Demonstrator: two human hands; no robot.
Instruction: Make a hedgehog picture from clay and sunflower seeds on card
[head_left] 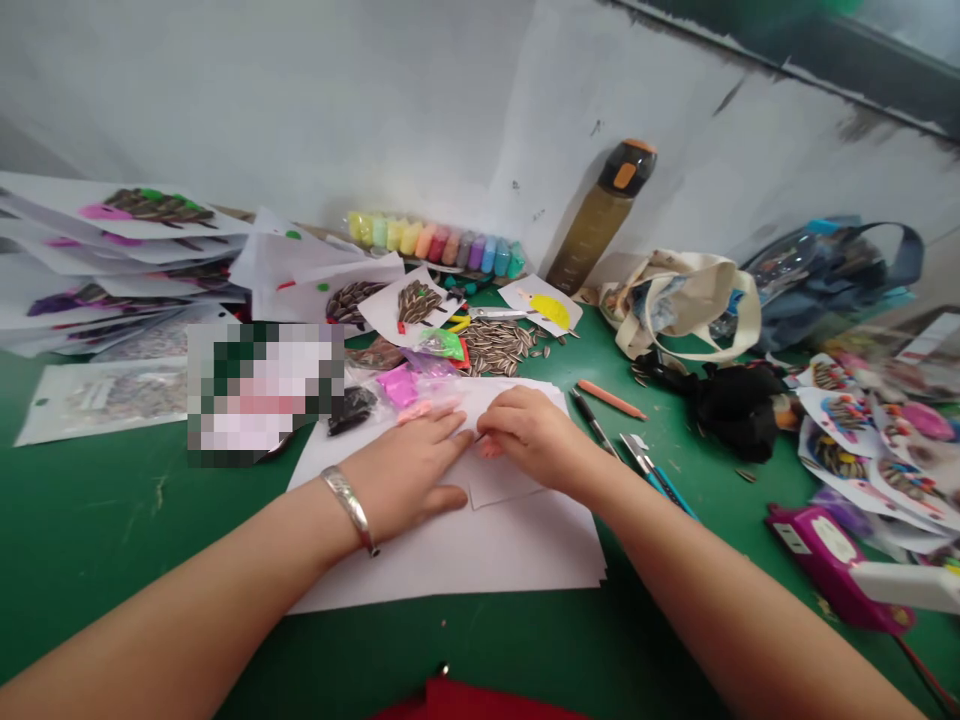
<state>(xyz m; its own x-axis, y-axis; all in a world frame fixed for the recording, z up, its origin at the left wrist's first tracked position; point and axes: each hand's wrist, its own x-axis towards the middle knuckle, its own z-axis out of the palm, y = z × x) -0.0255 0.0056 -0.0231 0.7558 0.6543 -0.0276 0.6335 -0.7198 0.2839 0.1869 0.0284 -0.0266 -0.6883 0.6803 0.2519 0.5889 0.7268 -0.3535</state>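
My left hand [409,468], with a silver bangle on its wrist, lies flat with fingers stretched out on a small white card [504,480] that rests on a stack of white paper [480,550]. My right hand [531,436] is curled beside it, its fingertips pinched at the card's upper edge on something small and pinkish that I cannot make out. A pile of striped sunflower seeds [499,348] lies just beyond the hands, with pink clay in a bag [400,385] to its left.
A row of coloured clay tubs [435,243] and a brown bottle [600,220] stand at the wall. Finished seed pictures [112,260] pile at the left and more pictures [877,440] at the right. A pencil [611,400], pen, knife, purple glue gun [832,565], bags and black cloth lie right.
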